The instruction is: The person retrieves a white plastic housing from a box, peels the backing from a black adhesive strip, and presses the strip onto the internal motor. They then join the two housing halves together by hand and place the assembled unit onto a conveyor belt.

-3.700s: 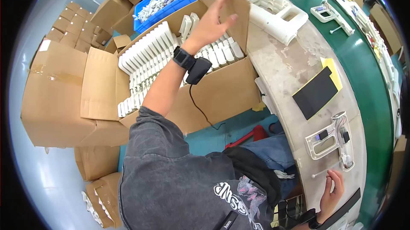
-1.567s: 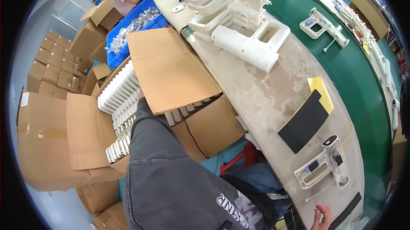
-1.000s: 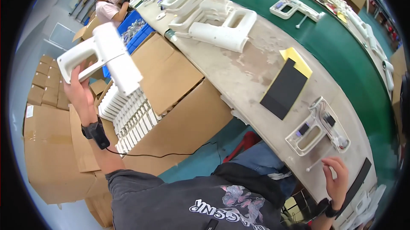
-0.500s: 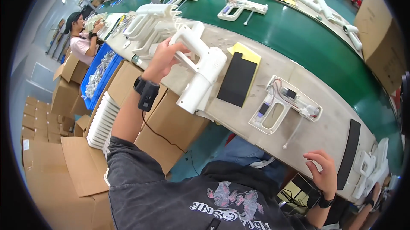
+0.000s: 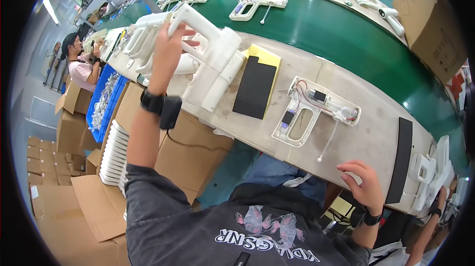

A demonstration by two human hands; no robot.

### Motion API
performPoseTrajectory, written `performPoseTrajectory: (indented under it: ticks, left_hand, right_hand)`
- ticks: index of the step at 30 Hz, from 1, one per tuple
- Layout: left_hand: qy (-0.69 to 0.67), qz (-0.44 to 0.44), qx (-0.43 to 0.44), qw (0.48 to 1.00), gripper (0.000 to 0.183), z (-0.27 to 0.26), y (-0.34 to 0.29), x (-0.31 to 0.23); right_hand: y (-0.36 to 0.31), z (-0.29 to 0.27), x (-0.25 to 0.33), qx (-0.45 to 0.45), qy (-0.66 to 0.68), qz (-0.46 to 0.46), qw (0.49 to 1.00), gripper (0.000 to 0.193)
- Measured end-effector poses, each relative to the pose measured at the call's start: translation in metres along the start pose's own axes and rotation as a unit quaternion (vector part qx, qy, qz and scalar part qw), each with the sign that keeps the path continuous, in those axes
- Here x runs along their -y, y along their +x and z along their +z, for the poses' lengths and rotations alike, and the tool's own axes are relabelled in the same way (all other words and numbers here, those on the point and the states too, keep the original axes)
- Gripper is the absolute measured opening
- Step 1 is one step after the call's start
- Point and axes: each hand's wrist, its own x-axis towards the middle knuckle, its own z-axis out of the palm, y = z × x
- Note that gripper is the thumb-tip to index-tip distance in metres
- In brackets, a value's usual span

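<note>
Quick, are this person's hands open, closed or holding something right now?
Left hand: closed, holding a white plastic gun-shaped shell.
Right hand: partly open, loosely curled, nothing visible in it.

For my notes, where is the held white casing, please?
In the head view, the casing is left of centre, in the left hand, left of the black sheet.

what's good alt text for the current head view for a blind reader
A person's left hand grips a white plastic housing over a worktable; the empty right hand is near an open housing with wires inside. A black sheet lies between.
</note>
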Motion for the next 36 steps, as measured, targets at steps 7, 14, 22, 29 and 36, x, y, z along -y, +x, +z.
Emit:
performPoseTrajectory:
  ticks: [7, 14, 22, 29, 36]
  left_hand:
    - [-0.386, 0.046, -0.109, 0.915, 0.033, 0.081, -0.102, -0.023]
    - [-0.5, -0.031, 0.039, 0.865, 0.033, 0.14, -0.169, -0.055]
    - [-0.155, 0.15, 0.219, 0.952, 0.075, 0.114, -0.131, -0.002]
    - [0.008, 0.203, 0.384, 0.901, 0.068, 0.161, -0.062, 0.005]
    - [0.07, 0.203, 0.419, 0.882, 0.059, 0.178, -0.045, 0.004]
  right_hand:
    - [0.07, 0.065, 0.029, -0.082, 0.119, -0.089, 0.986, 0.078]
    - [0.107, 0.073, 0.015, -0.315, -0.072, -0.114, 0.94, 0.104]
    - [0.094, -0.043, -0.024, -0.241, -0.094, -0.101, 0.961, 0.082]
    - [0.115, -0.051, -0.055, -0.056, -0.055, -0.121, 0.99, 0.089]
    - [0.116, -0.042, -0.083, -0.077, 0.075, -0.124, 0.987, 0.077]
